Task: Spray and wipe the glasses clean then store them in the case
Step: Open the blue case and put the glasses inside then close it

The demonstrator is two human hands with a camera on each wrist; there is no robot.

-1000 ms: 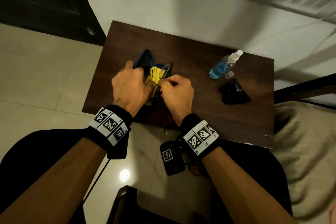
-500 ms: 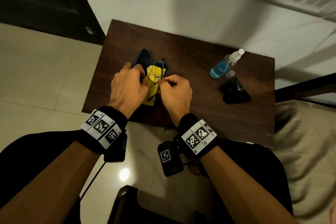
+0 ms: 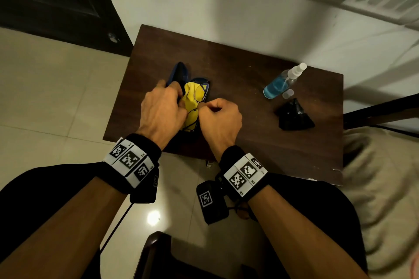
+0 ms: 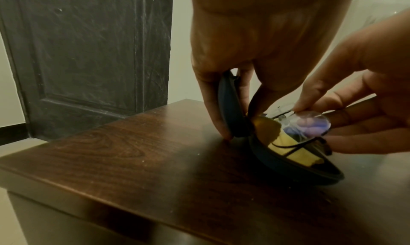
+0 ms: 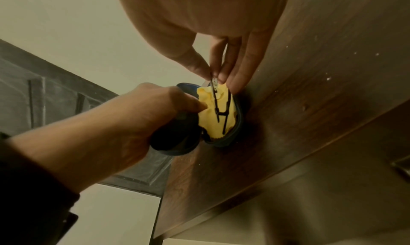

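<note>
A dark blue glasses case [image 3: 179, 72] lies open on the brown wooden table [image 3: 249, 142], with a yellow cloth [image 3: 191, 102] inside. My left hand [image 3: 175, 88] grips the raised lid [image 4: 230, 112], fingers on both of its sides. My right hand [image 3: 200, 106] pinches the thin black-framed glasses [image 5: 218, 105] at the frame. The folded glasses lie on the yellow cloth [image 5: 213, 126] in the case's lower shell [image 5: 235, 133]. One lens [image 4: 310, 124] still stands above the rim under my right fingers [image 4: 306, 106].
A spray bottle [image 3: 281, 84] of blue liquid lies at the table's back right, with a small clear cap [image 3: 288, 93] beside it. A crumpled black cloth [image 3: 293, 118] sits just in front of them. A dark door [image 3: 56, 0] stands to the left, and the wall is behind.
My right hand has brought the glasses down from beside the lid onto the yellow cloth in the case. My left hand has stayed on the lid.
</note>
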